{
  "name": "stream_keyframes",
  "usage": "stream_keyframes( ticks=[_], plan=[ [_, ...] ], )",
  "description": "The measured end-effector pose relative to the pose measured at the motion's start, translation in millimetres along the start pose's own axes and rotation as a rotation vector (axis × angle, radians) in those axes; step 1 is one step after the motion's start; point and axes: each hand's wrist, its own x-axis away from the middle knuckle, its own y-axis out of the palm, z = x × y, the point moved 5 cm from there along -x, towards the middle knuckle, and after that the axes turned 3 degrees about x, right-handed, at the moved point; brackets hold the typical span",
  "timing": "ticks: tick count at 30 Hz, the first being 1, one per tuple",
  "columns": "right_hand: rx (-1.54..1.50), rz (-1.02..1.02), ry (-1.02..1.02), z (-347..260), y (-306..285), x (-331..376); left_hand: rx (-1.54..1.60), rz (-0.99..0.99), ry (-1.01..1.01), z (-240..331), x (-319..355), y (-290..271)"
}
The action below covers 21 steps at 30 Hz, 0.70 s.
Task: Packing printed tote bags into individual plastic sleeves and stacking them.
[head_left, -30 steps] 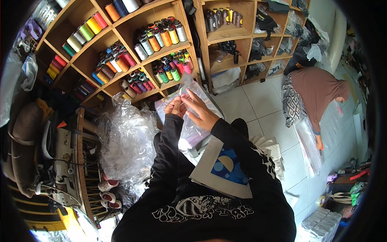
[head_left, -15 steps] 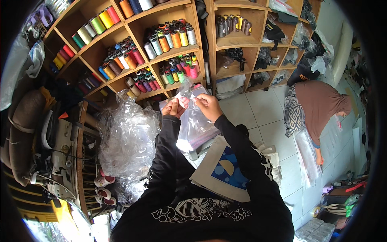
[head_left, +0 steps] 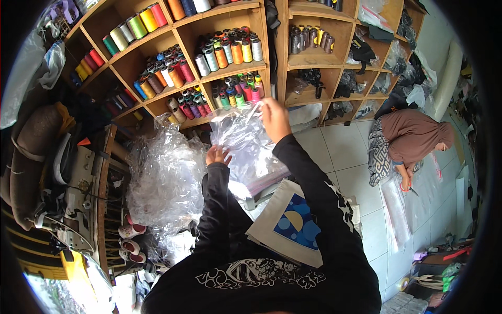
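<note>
My right hand [head_left: 275,121] is raised, its fingers closed on the upper edge of a clear plastic bag [head_left: 248,137]. The crinkled, see-through bag spreads out below and to the left of that hand. Lower on the left, my left hand [head_left: 217,156] is beside the bag's near left edge with its fingers apart; whether it touches the plastic I cannot tell. Beneath the bag lies a stack of flat plastic [head_left: 269,180], partly hidden. Cream fabric pieces [head_left: 266,222] with a blue printed panel [head_left: 298,222] rest on my lap, partly under my right forearm.
A large heap of clear plastic [head_left: 164,178] stands at my left, next to a sewing machine [head_left: 78,193]. Wooden shelves [head_left: 183,39] hold thread cones ahead. On the tiled floor [head_left: 361,180] at right, another person [head_left: 413,138] holds scissors [head_left: 408,188] over plastic sheets.
My hands have moved apart: the right up and to the right with the bag's edge, the left down and back. The bag has spread wider. The other person now holds scissors.
</note>
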Motion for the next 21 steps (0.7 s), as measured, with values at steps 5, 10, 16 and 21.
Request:
stream_keyframes(
  ticks=[5,10,16,21],
  plan=[
    [0.189,-0.344,-0.351,-35,18,12,-0.989,0.142,1.366,95,103,49],
    [0.153,-0.622,-0.490,-46,40,23,-1.238,-0.269,1.090,77,70,72],
    [0.448,-0.665,-0.453,-39,19,34,-1.009,-0.388,0.887,46,32,59],
    [0.102,-0.651,-0.168,-61,-3,82,-1.159,-0.420,0.763,59,62,81]
  ],
)
